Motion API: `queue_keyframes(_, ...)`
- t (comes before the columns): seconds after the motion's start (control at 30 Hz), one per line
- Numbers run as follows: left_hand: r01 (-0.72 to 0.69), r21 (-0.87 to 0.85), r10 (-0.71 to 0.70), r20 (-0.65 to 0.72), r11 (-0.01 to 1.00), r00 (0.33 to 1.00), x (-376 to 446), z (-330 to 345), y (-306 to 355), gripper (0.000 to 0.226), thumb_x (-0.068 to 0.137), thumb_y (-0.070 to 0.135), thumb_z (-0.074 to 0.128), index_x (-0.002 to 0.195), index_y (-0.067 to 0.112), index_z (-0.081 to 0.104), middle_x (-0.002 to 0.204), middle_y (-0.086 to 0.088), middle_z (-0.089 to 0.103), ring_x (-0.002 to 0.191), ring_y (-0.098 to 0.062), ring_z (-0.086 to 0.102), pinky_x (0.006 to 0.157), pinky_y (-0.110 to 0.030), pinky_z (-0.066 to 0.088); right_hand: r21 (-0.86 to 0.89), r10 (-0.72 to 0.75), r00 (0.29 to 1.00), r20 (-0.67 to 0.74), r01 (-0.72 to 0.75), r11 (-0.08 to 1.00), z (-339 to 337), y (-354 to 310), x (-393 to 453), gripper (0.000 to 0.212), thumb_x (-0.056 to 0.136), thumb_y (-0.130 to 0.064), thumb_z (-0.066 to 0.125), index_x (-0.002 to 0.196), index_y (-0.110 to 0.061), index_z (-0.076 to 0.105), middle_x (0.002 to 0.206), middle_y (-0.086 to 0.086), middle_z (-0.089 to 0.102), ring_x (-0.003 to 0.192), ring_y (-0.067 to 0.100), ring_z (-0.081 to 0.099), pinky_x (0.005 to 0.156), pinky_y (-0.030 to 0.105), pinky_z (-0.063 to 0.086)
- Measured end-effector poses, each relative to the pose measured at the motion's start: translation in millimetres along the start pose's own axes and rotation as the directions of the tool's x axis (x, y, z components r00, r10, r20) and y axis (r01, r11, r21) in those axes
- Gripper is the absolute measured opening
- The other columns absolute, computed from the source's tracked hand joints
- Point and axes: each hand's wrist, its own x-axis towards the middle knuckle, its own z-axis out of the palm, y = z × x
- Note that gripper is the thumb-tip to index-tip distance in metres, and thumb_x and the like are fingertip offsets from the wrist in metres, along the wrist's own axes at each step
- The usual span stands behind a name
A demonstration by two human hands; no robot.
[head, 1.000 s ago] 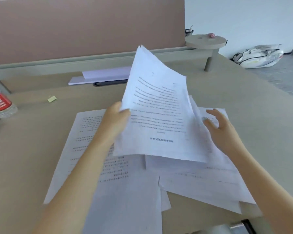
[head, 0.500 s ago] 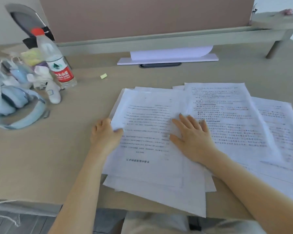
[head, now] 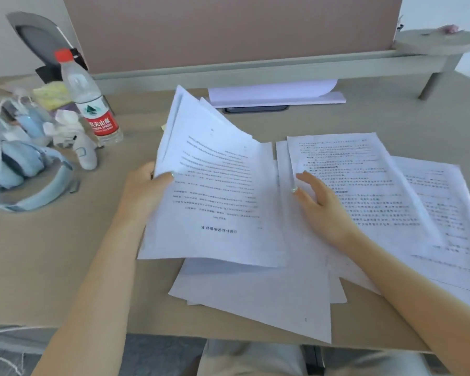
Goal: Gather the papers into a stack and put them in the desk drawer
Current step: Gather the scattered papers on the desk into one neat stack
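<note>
My left hand (head: 144, 189) grips the left edge of a small bundle of printed sheets (head: 215, 185), tilted up off the beige desk (head: 52, 253). My right hand (head: 320, 207) lies flat, fingers spread, on a printed page (head: 364, 185) to the right. More loose papers (head: 255, 294) lie underneath, some hanging over the desk's front edge, and another page (head: 445, 213) lies at the far right. No drawer is in view.
A water bottle (head: 88, 101) with a red cap and label stands at the left, beside small white and blue items and a light blue bag (head: 19, 172). A white paper pad (head: 277, 96) lies under the raised shelf (head: 255, 71) at the back.
My left hand has lifted the bundle of sheets off the desk. My right hand has slid right onto the neighbouring page. The view has shifted slightly.
</note>
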Motion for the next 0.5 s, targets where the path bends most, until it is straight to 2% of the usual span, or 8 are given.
queue_keyframes(0.07,-0.022,-0.094,0.012,-0.096,0.995,0.995,6.7,-17.0,10.3,0.011,0.088,0.017,0.055,0.097,0.023,0.058,0.076,0.011,0.058,0.066,-0.008,0.055,0.054,-0.02,0.039,0.037,0.104,0.994,0.035,-0.105,0.994,-8.2,-3.2,4.8,0.044,0.092,-0.042,0.041,0.134,-0.032,0.042,0.14,-0.008,0.044,0.126,0.015,0.041,0.098,0.03,0.03)
queue_keyframes(0.13,-0.034,-0.218,0.009,-0.114,0.975,0.993,10.0,-24.2,17.3,0.012,0.087,0.016,0.057,0.097,0.022,0.061,0.071,0.011,0.06,0.056,-0.005,0.06,0.051,-0.017,0.046,0.127,0.21,0.974,0.078,-0.219,0.967,-16.8,-12.2,13.0,0.047,0.09,-0.048,0.039,0.134,-0.031,0.044,0.129,-0.011,0.049,0.125,0.016,0.044,0.097,0.031,0.032)
queue_keyframes(0.2,-0.005,-0.296,-0.013,-0.058,0.955,0.998,9.7,-11.5,23.4,0.011,0.086,0.016,0.058,0.093,0.019,0.065,0.065,0.009,0.066,0.043,0.004,0.06,0.044,-0.011,0.046,0.333,0.286,0.95,0.126,-0.312,0.89,-29.7,-23.4,21.0,0.053,0.089,-0.053,0.037,0.133,-0.026,0.048,0.122,-0.009,0.056,0.117,0.016,0.052,0.094,0.032,0.04)
queue_keyframes(0.23,0.03,-0.325,-0.035,-0.009,0.945,0.999,7.7,1.5,27.3,0.009,0.086,0.016,0.058,0.09,0.019,0.065,0.063,0.007,0.069,0.04,0.005,0.06,0.043,-0.01,0.046,0.431,0.315,0.936,0.154,-0.351,0.831,-39.1,-30.0,22.2,0.055,0.09,-0.054,0.035,0.13,-0.021,0.05,0.117,-0.01,0.059,0.107,0.013,0.056,0.082,0.028,0.045)
queue_keyframes(0.33,0.124,-0.396,-0.078,0.131,0.91,0.988,-0.9,54.8,37.7,0.012,0.085,0.019,0.059,0.094,0.019,0.067,0.076,-0.001,0.071,0.054,-0.009,0.066,0.053,-0.017,0.05,0.569,0.272,0.939,0.213,-0.345,0.746,-77.7,-29.9,21.9,0.048,0.092,-0.049,0.036,0.113,-0.012,0.06,0.091,-0.011,0.07,0.08,0.008,0.065,0.054,0.019,0.05)
queue_keyframes(0.4,0.115,-0.402,-0.047,0.175,0.908,0.983,-9.8,90.2,45.7,0.022,0.084,0.019,0.059,0.105,0.018,0.066,0.09,-0.004,0.07,0.071,-0.016,0.065,0.063,-0.021,0.051,0.591,0.224,0.968,0.111,-0.246,0.768,-102.2,-18.5,19.8,0.025,0.093,-0.028,0.045,0.099,-0.013,0.064,0.071,-0.006,0.075,0.063,0.01,0.071,0.051,0.022,0.055)
queue_keyframes(0.43,0.112,-0.401,-0.03,0.204,0.909,0.978,-15.9,105.7,50.8,0.023,0.084,0.018,0.058,0.106,0.019,0.064,0.09,-0.001,0.069,0.073,-0.013,0.063,0.061,-0.018,0.051,0.564,0.248,0.968,0.051,-0.232,0.792,-112.4,-13.3,16.7,0.018,0.091,-0.019,0.049,0.096,-0.012,0.065,0.066,-0.005,0.075,0.058,0.011,0.071,0.052,0.023,0.056)
queue_keyframes(0.5,0.155,-0.36,-0.039,0.309,0.92,0.95,-22.3,131.2,54.7,0.016,0.084,0.016,0.057,0.1,0.02,0.058,0.087,0.003,0.064,0.074,-0.01,0.06,0.056,-0.015,0.049,0.395,0.345,0.93,-0.123,-0.273,0.877,-130.8,9.4,17.3,0.019,0.084,-0.014,0.057,0.099,-0.011,0.068,0.074,0.001,0.073,0.062,0.018,0.068,0.068,0.031,0.057)
